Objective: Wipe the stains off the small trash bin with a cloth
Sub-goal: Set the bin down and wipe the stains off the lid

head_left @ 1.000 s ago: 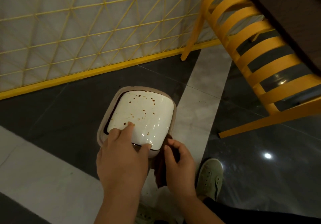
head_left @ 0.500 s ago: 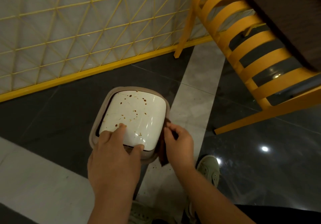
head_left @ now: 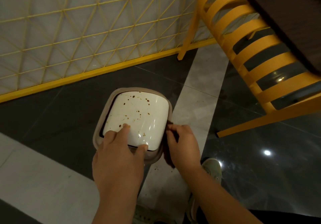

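Bin (head_left: 133, 119) on floor at frame centre, lid speckled with stains. I see left hand (head_left: 119, 161), 6 o'clock of bin, fingers flat on lid, steadying. Right hand (head_left: 182, 147), 4 o'clock, pinches cloth (head_left: 169, 161) against rim, apparently readying wipe.

Your small trash bin (head_left: 133, 119) stands upright on the floor, its white lid speckled with brown stains inside a taupe rim. The dark brown cloth (head_left: 169, 156) hangs against its side at four o'clock.
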{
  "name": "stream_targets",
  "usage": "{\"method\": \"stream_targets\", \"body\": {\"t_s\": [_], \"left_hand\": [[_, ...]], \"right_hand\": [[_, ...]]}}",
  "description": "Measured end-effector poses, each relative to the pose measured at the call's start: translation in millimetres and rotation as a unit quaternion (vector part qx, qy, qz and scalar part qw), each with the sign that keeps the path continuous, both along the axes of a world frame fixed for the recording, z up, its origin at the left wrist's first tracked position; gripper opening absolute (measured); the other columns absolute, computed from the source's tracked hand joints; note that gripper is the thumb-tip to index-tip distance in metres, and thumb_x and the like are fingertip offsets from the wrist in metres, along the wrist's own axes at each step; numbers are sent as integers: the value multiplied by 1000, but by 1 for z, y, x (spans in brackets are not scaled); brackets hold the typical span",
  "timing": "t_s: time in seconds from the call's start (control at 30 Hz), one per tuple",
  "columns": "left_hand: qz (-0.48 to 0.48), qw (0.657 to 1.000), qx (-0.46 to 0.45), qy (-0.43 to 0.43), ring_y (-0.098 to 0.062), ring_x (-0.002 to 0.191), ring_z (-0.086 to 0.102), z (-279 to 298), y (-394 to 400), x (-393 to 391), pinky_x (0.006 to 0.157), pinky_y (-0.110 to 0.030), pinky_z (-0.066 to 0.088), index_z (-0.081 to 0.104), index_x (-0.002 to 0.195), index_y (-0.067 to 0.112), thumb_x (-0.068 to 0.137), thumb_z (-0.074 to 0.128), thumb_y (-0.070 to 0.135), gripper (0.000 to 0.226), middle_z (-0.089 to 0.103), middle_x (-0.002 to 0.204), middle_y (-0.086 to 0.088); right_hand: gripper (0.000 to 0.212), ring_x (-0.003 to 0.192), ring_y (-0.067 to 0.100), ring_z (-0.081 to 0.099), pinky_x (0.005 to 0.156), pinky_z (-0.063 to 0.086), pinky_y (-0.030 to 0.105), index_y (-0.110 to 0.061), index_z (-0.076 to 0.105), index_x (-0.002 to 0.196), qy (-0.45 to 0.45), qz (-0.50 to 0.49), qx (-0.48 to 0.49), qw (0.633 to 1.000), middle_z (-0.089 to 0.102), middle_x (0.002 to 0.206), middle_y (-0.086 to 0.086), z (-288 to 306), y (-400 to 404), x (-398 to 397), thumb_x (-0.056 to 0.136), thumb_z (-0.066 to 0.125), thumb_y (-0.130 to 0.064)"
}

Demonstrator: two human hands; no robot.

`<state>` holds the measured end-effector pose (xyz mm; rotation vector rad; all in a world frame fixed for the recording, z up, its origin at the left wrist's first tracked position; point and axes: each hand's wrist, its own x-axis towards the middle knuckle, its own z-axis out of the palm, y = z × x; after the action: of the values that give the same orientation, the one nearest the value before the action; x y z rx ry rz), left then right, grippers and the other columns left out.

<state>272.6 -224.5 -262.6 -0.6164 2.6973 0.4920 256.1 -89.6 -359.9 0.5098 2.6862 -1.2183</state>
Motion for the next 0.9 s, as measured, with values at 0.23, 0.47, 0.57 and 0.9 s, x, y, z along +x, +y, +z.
{"method": "stream_targets", "body": {"t_s": [0.23,0.47,0.57,0.9], "left_hand": [[-6,1000,2,13,-24,128,41,0,-2,2,101,-46,44,31,144,33,82,62,48,71,37,140,1],[-3,1000,10,15,-20,129,39,-1,-3,2,104,-41,42,28,146,34,85,59,48,70,35,141,4],[-1,1000,12,26,-19,129,39,0,-2,2,104,-40,40,29,146,35,86,58,47,67,36,141,5],[-3,999,26,39,-18,129,39,0,-6,3,106,-39,39,31,145,35,86,60,44,67,37,138,6]], "right_hand": [[18,88,-5,54,84,46,12,-38,66,106,-21,92,-44,995,52,97,-23,4,6,48,94,58,-27],[23,98,-2,57,87,48,14,-34,67,110,151,143,-24,978,57,107,-21,52,-2,19,91,54,-33],[27,95,6,59,82,49,15,-27,69,111,199,239,39,950,61,108,-7,54,-9,5,91,52,-34],[29,93,11,60,78,51,20,-21,71,108,219,360,82,903,64,104,-1,60,-2,2,91,49,-30]]}}
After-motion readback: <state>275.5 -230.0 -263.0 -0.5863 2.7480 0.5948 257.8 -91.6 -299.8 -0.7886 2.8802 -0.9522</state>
